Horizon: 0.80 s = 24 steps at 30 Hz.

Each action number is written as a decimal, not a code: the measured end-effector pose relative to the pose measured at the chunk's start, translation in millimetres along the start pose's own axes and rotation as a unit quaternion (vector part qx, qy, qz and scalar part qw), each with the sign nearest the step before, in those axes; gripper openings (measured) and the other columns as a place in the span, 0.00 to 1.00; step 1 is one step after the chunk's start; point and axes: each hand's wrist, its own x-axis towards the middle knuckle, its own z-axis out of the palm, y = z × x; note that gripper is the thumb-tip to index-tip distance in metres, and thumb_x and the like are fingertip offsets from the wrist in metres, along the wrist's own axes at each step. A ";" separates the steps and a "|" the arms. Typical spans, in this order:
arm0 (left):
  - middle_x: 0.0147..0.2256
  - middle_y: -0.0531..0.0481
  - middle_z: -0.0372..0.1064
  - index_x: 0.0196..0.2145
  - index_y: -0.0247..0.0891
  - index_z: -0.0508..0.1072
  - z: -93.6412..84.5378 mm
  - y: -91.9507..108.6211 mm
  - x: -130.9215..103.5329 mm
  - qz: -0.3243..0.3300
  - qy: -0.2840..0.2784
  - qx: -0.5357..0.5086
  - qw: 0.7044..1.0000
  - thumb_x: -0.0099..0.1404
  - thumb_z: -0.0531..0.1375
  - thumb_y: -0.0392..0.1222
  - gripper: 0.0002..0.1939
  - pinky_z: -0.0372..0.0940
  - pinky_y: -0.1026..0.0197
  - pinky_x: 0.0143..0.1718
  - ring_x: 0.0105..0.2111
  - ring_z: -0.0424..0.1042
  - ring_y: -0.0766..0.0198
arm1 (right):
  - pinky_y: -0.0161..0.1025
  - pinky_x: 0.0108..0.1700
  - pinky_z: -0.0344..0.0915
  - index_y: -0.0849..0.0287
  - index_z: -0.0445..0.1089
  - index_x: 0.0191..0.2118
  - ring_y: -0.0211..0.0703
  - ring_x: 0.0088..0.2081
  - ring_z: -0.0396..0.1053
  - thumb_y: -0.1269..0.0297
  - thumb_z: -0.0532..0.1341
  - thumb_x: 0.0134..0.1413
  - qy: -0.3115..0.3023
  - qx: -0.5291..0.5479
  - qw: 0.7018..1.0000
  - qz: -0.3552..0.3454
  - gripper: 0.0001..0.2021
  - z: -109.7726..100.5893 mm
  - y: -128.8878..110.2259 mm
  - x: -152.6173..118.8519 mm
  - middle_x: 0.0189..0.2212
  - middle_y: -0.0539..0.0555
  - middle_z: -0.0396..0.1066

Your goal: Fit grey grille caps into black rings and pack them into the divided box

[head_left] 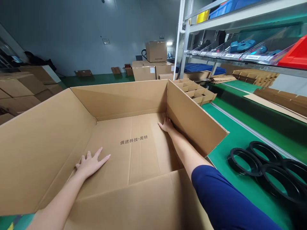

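A large cardboard box point(144, 153) stands before me, its top facing me with the flaps folded outward. Dark printed characters point(133, 140) run across its inner cardboard panel. My left hand point(90, 163) lies on that panel near the left fold, fingers spread and holding nothing. At the far right corner, my right hand point(166, 124) rests against the panel beside the right-hand flap point(192, 118), thumb and fingers apart. Both forearms reach across the near flap point(134, 207).
Several black rings point(244, 161) lie on the green work surface point(220, 153) at right. Cardboard dividers point(192, 89) sit behind the right flap. A metal shelf point(247, 64) with clear bins overhangs there. Stacked cartons point(21, 86) stand at left, more cartons point(153, 68) behind.
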 end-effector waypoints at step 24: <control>0.70 0.42 0.55 0.75 0.56 0.45 59.5 127.4 -139.3 0.522 0.061 -0.061 0.849 0.50 0.66 0.75 0.62 0.43 0.23 0.69 0.69 0.55 0.30 | 0.42 0.57 0.65 0.61 0.77 0.51 0.51 0.55 0.70 0.69 0.52 0.71 0.193 -0.047 0.980 -0.007 0.16 -278.1 155.2 -53.6 0.51 0.59 0.75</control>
